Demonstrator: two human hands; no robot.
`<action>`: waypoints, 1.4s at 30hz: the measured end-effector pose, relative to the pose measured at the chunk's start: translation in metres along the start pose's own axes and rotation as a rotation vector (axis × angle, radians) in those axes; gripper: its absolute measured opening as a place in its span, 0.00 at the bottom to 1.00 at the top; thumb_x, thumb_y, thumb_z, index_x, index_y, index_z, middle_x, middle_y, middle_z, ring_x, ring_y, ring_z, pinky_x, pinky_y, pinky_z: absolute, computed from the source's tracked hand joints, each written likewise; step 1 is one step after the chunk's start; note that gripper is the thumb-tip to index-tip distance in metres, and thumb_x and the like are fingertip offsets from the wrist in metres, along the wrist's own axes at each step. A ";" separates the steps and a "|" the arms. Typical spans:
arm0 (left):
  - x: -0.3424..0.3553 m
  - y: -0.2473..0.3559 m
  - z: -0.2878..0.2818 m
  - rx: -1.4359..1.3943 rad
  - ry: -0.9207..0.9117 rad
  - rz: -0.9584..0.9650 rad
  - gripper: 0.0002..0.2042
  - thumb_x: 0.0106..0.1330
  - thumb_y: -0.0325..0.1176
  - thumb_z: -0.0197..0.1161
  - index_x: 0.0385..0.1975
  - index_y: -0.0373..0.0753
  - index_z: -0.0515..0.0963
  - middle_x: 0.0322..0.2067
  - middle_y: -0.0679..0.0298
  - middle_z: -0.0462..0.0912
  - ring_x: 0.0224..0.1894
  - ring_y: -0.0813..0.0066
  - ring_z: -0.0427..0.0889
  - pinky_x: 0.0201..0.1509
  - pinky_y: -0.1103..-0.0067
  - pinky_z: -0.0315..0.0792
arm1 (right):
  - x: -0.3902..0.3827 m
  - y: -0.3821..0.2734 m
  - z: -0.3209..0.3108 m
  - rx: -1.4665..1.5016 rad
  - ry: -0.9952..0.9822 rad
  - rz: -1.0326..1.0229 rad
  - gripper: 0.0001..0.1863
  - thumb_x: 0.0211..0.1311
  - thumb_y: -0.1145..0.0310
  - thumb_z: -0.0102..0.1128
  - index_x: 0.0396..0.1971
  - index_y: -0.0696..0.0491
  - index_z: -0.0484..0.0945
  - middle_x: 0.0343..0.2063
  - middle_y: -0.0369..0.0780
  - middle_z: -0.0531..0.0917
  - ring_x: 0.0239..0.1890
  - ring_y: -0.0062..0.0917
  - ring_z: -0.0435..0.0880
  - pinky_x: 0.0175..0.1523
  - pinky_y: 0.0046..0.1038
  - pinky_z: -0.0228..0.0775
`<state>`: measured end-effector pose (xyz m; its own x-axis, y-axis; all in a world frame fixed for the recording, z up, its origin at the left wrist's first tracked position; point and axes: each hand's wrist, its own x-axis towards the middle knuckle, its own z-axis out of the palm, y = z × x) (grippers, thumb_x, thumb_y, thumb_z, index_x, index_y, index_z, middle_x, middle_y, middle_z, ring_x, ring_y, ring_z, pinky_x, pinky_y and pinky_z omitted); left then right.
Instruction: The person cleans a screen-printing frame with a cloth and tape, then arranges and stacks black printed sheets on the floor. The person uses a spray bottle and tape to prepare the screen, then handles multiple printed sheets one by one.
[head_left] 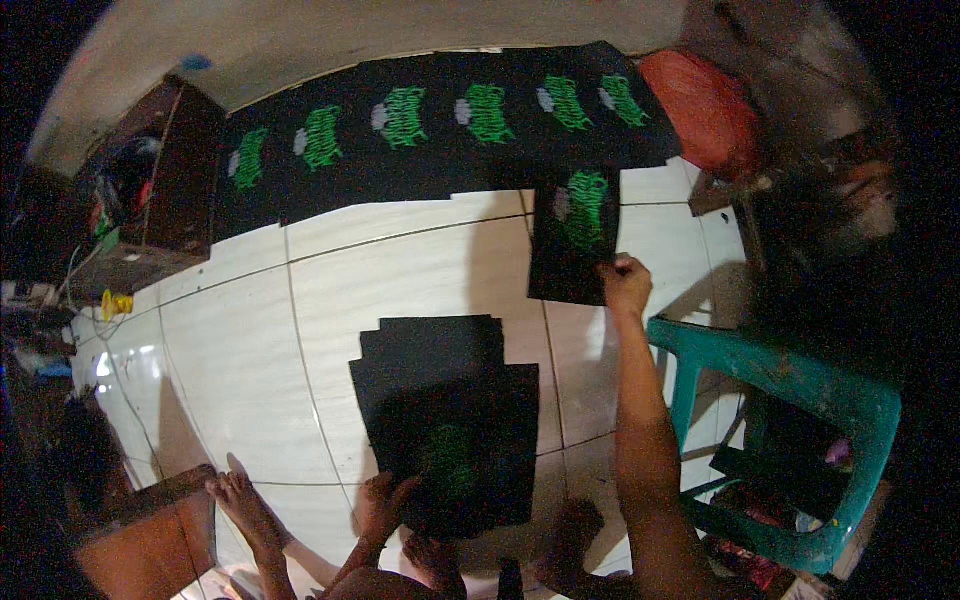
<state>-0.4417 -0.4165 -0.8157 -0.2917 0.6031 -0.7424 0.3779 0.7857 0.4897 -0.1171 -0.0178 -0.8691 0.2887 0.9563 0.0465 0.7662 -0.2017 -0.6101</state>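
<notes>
My right hand [628, 285] pinches the lower right corner of a black sheet [560, 270] printed with a green jagged design and a small grey patch. That sheet is stretched out just in front of a row of similar printed black sheets [340, 195] along the wall. Nearer me, several black sheets [440, 380] lie overlapped on the floor, with a dim green design on the nearest part. At their lower left edge, my left hand [380, 505] is closed, its thumb over the border. I cannot tell whether the sheets are cloth or another material.
White tiles [230, 340] cover the floor. A teal plastic stool [790, 365] stands at right, and a red-orange bundle [705, 110] at the far right. A dark wooden cabinet [185, 150] and a yellow spool [117, 304] are at left. A bare limb [245, 505] shows at lower left.
</notes>
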 end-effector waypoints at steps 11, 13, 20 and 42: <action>0.028 -0.025 0.025 0.100 0.186 0.207 0.28 0.70 0.53 0.55 0.17 0.30 0.73 0.19 0.43 0.75 0.21 0.48 0.75 0.29 0.59 0.65 | -0.208 -0.024 -0.050 0.706 -1.109 0.250 0.32 0.56 0.69 0.71 0.60 0.57 0.67 0.54 0.42 0.79 0.57 0.34 0.76 0.63 0.38 0.69; 0.031 -0.018 0.021 -0.071 0.217 0.193 0.30 0.73 0.51 0.51 0.15 0.30 0.71 0.17 0.42 0.71 0.20 0.46 0.73 0.28 0.58 0.62 | -0.250 -0.015 -0.053 0.606 -1.176 0.229 0.32 0.55 0.68 0.72 0.59 0.57 0.67 0.55 0.42 0.78 0.56 0.32 0.77 0.62 0.37 0.70; 0.003 -0.003 0.001 0.203 0.525 0.406 0.18 0.69 0.45 0.58 0.28 0.33 0.77 0.29 0.46 0.77 0.35 0.47 0.76 0.39 0.60 0.69 | -0.318 0.002 -0.070 0.023 -1.044 -0.062 0.34 0.52 0.57 0.75 0.53 0.60 0.69 0.51 0.49 0.78 0.51 0.38 0.79 0.57 0.39 0.70; 0.001 -0.019 -0.002 0.090 0.472 0.318 0.13 0.64 0.38 0.66 0.33 0.33 0.75 0.20 0.53 0.78 0.21 0.52 0.76 0.28 0.62 0.72 | -0.326 -0.015 -0.022 0.183 -0.421 0.013 0.25 0.48 0.66 0.75 0.44 0.60 0.78 0.42 0.50 0.85 0.42 0.42 0.84 0.51 0.39 0.74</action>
<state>-0.4506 -0.4306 -0.8251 -0.5039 0.8203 -0.2705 0.5786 0.5531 0.5995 -0.2099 -0.3313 -0.8574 0.0107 0.9643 -0.2646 0.6394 -0.2100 -0.7396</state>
